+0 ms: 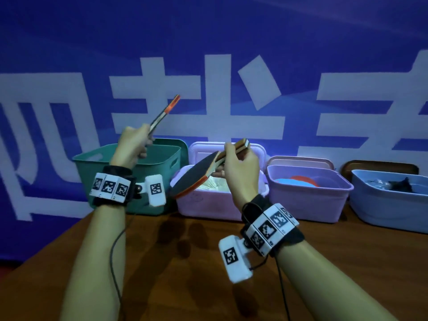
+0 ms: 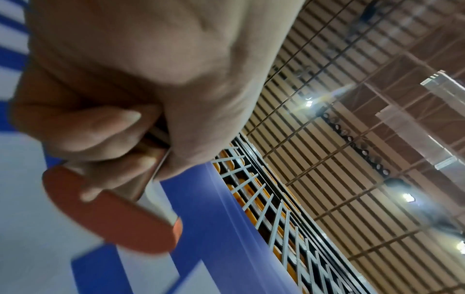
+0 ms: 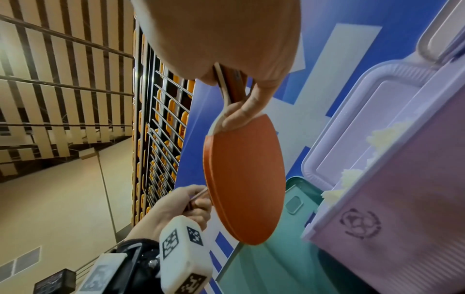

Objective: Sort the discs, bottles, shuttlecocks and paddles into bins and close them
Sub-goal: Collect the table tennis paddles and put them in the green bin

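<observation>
Left grip: left hand [image 1: 133, 144] curls round the handle of the left paddle [image 1: 165, 112], above the green bin [image 1: 92, 167].
Right grip: right hand [image 1: 238, 167] holds the right paddle [image 1: 196, 177] by its handle, over the pink bin [image 1: 208, 205].
Left paddle axis: handle to blade, pointing up and away to the right of the hand; edge-on to the head view.
Right paddle axis: blade slants down and left of the hand, toward the green bin; handle end points up and right.
Risk: right paddle hangs over the pink bin holding shuttlecocks [image 1: 215, 183]; letting go here would likely missort it.
Risk: the blades are close to each other; both going into the green bin together could collide or catch its rim.
Bins: all lids off, closing not yet done.
</observation>
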